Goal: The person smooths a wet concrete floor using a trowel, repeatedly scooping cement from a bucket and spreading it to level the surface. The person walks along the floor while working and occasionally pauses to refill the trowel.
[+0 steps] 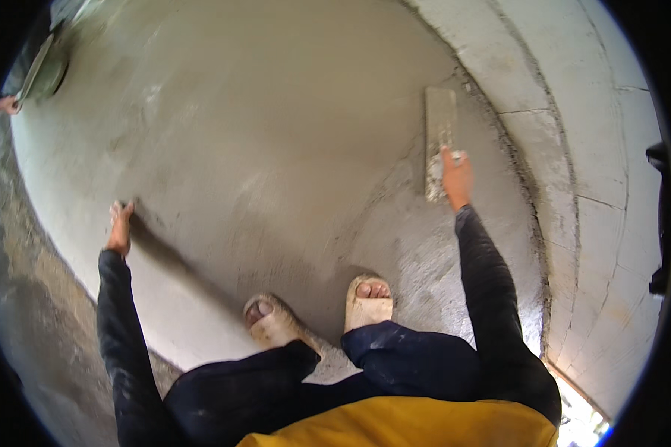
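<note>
My right hand grips the handle of a rectangular plastering trowel crusted with cement. Its long flat blade lies on or just over the smooth grey cement surface, near the right-hand edge. Far off to the left, my left hand has its fingers apart and nothing visible in it. The hand casts a long shadow on the cement; whether it touches the surface is unclear.
My feet in pale sandals stand at the near part of the cement. A block wall curves along the right, with a rough cement seam at its foot. At the far left, another person's hand is beside a round pan.
</note>
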Demonstrator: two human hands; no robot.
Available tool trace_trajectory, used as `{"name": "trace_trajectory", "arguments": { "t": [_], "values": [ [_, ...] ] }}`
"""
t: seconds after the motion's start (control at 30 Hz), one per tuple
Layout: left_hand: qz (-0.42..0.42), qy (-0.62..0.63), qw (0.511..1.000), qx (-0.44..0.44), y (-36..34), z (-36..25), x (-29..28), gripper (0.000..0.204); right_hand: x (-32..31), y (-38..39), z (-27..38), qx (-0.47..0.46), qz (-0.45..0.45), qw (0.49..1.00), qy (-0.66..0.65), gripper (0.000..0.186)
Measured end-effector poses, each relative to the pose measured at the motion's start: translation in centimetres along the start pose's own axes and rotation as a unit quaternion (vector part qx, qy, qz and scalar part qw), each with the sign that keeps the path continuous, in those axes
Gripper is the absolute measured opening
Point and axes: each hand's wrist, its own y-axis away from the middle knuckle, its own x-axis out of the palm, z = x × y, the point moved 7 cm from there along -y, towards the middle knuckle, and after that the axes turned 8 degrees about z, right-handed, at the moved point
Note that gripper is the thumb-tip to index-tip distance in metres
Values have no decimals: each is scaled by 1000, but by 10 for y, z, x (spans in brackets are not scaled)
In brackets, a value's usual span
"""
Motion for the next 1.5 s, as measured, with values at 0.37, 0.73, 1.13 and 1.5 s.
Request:
{"name": "trace_trajectory", "arguments": {
  "t": [0.37,0.73,1.13,1.5],
  "values": [
    [-117,-130,981,82,86,-60,28,90,100,175,167,-332,340,880,23,71],
    [-184,-373,898,142,141,25,10,61,113,331,164,-504,471,721,75,61],
    [-227,-114,962,104,297,2,173,84,58,270,138,-328,434,832,-112,57],
    [333,633,694,-84,477,-62,191,96,-102,139,250,-237,88,843,-475,39]
  ]
}}
